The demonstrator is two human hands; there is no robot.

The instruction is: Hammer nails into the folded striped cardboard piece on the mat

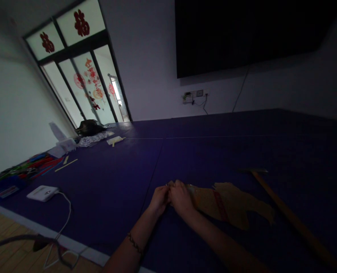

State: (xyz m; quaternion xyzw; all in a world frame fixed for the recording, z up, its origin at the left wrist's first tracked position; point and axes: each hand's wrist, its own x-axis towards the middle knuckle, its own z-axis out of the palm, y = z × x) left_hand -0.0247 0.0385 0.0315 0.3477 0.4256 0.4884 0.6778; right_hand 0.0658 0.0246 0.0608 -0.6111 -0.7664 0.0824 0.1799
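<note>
A flat tan piece (233, 204), like torn cardboard or paper with ragged edges and a red band across it, lies on the purple table (123, 170). My left hand (159, 199) and my right hand (181, 195) meet at its left end. The fingers of both are closed and pressed together there. My right hand grips the tan piece; what sits between my left fingertips is mostly hidden, with only a small shiny spot showing. To the right lies a tool with a long wooden handle (288, 212) and a narrow metal head.
A white box-shaped device (43, 192) with a white cable rests near the left front edge. Behind it are a blue box (9, 187), a heap of coloured tools (34, 165) and pale strips. A black bag (89, 127) sits at the back left. A dark screen (242, 38) hangs on the wall.
</note>
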